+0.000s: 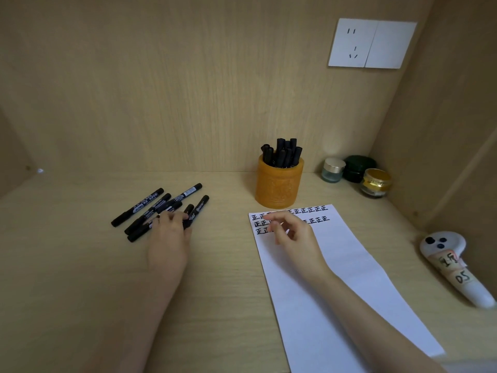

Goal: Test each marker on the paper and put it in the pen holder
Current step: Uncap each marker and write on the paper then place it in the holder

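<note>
Several black markers [150, 208] lie in a loose pile on the wooden desk at the left. My left hand [169, 238] rests on the pile's right side, fingers curled onto one marker [188, 215]. An orange pen holder [278, 184] stands at the back centre with several black markers [282, 154] upright in it. A white sheet of paper [336, 278] lies at the right, with rows of black written marks along its top. Over the upper left of the paper hovers my right hand [290, 234], its fingers loosely apart and holding nothing.
Three small jars [355, 170] stand in the back right corner. A white controller with taped labels [454, 262] lies at the right edge. A wall socket [372, 43] sits on the back panel. Wooden walls enclose the desk on three sides.
</note>
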The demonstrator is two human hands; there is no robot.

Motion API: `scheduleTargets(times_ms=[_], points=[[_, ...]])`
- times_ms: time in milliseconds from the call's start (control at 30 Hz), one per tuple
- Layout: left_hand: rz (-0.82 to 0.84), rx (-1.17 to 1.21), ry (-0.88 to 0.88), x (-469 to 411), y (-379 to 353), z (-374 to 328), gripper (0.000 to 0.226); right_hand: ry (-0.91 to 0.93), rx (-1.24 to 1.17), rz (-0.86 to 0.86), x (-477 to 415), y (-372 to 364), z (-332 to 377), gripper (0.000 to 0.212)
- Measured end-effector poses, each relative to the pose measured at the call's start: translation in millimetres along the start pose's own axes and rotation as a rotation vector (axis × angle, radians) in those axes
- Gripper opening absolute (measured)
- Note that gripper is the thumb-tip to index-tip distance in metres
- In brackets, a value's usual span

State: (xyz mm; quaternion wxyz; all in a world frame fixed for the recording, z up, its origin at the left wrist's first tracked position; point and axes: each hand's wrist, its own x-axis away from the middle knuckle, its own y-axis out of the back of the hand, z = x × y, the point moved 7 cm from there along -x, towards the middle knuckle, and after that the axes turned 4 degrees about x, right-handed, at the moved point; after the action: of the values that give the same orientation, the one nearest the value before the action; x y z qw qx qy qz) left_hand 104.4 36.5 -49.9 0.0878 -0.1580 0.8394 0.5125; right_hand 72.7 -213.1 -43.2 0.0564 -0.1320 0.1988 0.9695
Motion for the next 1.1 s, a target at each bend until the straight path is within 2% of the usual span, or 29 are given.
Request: scheduleTargets(times_ms=[133,433,600,800,900,967,1033,1100], points=[[0.019,0.119,-0.064,12,-2,-12,0.034,0.005,0.002,0.001,3,1,3,0.023],[0.015,0.167,-0.1,35,-9,-39,0.026,-0.007,-0.003,0.01,11,8,4,0.027],[-0.083,0.184,-0.143,42,1,-47,0.021,-0.018,-0.011,0.007,14,12,4,0.029],[-0.17,0.346,-0.205,57,24,-69,0.017,-0.096,-0.101,0.075,15,3,2,0.014],[-0.199,0.415,-0.152,63,33,-71,0.019,-0.169,-0.208,0.103,16,-4,0,0.023],[-0.159,0.568,-0.112,65,33,-71,0.018,-0.23,-0.341,0.142,17,-11,1,0.032],[-0.04,0.712,-0.089,69,24,-76,0.013,-0.265,-0.494,0.185,19,-18,5,0.045],[0.052,0.76,-0.125,74,15,-84,0.012,-0.227,-0.516,0.202,18,-19,12,0.052]])
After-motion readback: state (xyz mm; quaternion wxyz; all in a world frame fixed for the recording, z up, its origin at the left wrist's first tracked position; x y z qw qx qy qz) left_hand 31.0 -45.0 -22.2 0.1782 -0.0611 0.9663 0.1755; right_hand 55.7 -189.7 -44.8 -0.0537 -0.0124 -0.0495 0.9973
